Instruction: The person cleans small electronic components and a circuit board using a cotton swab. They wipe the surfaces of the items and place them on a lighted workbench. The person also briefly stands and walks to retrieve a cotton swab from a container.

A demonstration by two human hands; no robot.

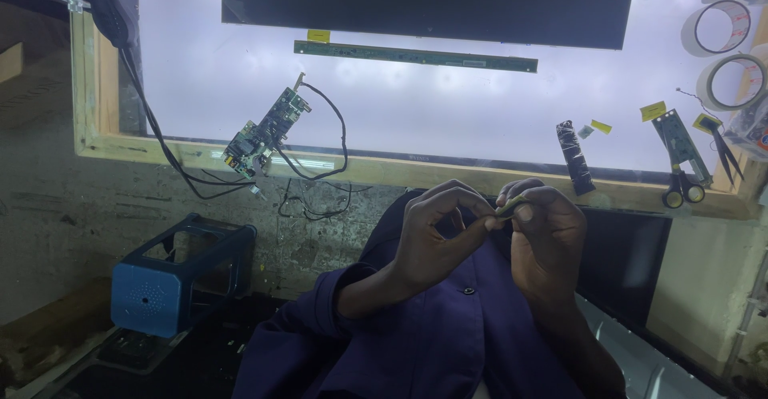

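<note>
Both hands, left hand point(428, 239) and right hand point(544, 235), meet below the tabletop's point(448, 127) near edge, fingers clamped together on a small greenish strip point(509, 206).

Pinched between the fingertips point(490, 221) sits a small strip point(510, 205), possibly glossy tape, though blurred. Beyond the fingers: a smooth glowing panel point(416, 119), rough wooden frame point(384, 169), matt purple cloth sleeve point(320, 319).

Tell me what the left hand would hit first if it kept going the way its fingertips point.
The left hand points right, at the right hand; their fingertips already meet around a small greenish piece.
</note>
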